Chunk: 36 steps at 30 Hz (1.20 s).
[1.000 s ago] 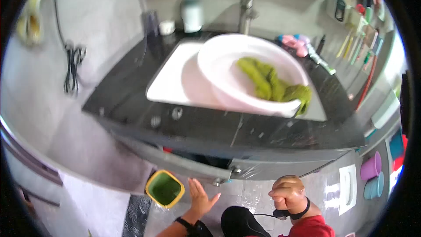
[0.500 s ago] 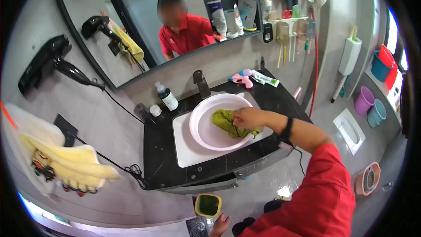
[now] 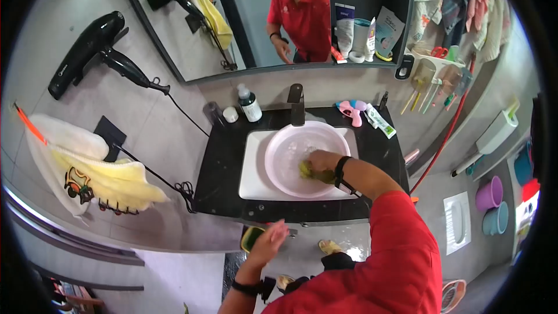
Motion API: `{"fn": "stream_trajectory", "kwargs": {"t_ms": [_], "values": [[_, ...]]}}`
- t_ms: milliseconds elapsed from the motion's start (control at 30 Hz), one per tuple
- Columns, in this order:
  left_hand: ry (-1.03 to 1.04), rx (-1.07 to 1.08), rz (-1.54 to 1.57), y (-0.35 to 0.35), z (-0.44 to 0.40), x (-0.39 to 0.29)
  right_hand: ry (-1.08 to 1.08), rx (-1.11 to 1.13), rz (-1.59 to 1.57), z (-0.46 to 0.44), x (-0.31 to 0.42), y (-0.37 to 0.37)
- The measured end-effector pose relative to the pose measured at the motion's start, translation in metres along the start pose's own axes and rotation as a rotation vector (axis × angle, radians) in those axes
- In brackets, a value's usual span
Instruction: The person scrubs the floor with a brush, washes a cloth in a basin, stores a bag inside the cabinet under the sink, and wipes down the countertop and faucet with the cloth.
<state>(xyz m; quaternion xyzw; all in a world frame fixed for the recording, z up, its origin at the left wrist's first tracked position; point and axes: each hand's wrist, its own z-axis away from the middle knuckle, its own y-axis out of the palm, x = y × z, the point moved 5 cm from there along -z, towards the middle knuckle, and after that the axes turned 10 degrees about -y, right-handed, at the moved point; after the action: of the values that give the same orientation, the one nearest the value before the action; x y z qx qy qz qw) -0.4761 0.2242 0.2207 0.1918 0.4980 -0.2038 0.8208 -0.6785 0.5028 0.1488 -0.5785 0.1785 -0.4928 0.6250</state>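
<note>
A pale pink basin [image 3: 276,177] rests in the white sink [image 3: 253,189] under the black faucet [image 3: 297,104]. Inside it, a crumpled green cloth [image 3: 306,168] lies low, with my right hand [image 3: 321,164] closed on it from above. My hand covers much of the cloth. What looks like clear, rippled water fills part of the basin. My left hand [image 3: 272,243] is raised in front of the counter, fingers stretched out, holding nothing. Below it, a yellow-rimmed container [image 3: 251,237] with a dark green inside is partly hidden by that hand.
On the black counter [image 3: 218,183] stand a pump bottle [image 3: 250,104], a white jar [image 3: 231,114], a pink toy-like dryer [image 3: 352,111] and a tube [image 3: 381,121]. A hair dryer [image 3: 104,55] and yellow towel [image 3: 110,180] hang left. A squat toilet [image 3: 457,221] and buckets [image 3: 489,193] are right.
My right hand has pushed the green cloth lower in the basin, and the cloth looks more bunched. My left hand has come up into view before the counter. The camera view has shifted.
</note>
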Motion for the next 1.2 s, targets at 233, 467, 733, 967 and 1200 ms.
{"fn": "stream_trajectory", "kwargs": {"t_ms": [233, 467, 733, 967, 1200], "values": [[-0.108, 0.025, 0.814, 0.065, -0.107, -0.056, -0.121, -0.343, -0.396, 0.033, 0.029, -0.072], [-0.354, -0.047, 0.982, 0.071, -0.183, -0.038, -0.200, -0.236, 0.079, -0.013, 0.003, 0.032], [-0.201, 0.020, 1.137, 0.053, -0.221, -0.040, 0.002, -0.074, -0.527, 0.019, 0.046, -0.018], [0.112, -0.095, 0.917, 0.040, -0.216, -0.072, 0.016, -0.496, -0.548, 0.035, 0.089, -0.057], [0.030, -0.352, 0.742, -0.013, -0.241, -0.017, -0.009, -0.346, -0.392, 0.004, 0.044, -0.018]]}}
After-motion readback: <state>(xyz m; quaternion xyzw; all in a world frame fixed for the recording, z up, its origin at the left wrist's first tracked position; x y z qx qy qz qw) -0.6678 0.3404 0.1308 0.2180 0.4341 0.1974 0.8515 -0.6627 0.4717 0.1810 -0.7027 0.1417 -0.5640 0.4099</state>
